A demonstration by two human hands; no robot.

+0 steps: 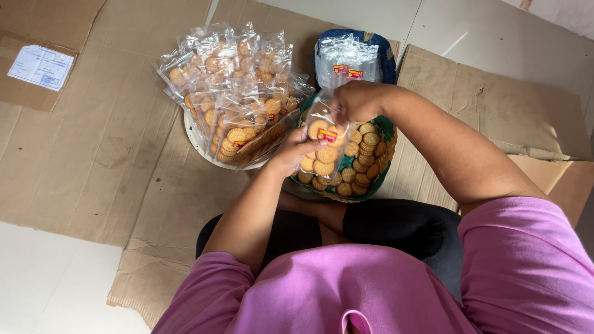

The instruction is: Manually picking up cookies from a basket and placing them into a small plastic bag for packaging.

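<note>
Both hands: left hand (291, 150) and right hand (357, 100) grip a part-filled clear bag (323, 143) over the biscuit basket (383, 162) | done: filled packets (238, 102) piled left | left: loose biscuits (362, 162), empty bags (346, 60).

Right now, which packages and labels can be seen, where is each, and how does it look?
Clear bag of round biscuits: held by both hands, small red-yellow sticker.
Pile of filled clear bags: on a white tray, left of centre.
Stack of empty clear bags: top centre, red-yellow stickers.
Paper label: top left on cardboard, white rectangle, bluish print.
</note>
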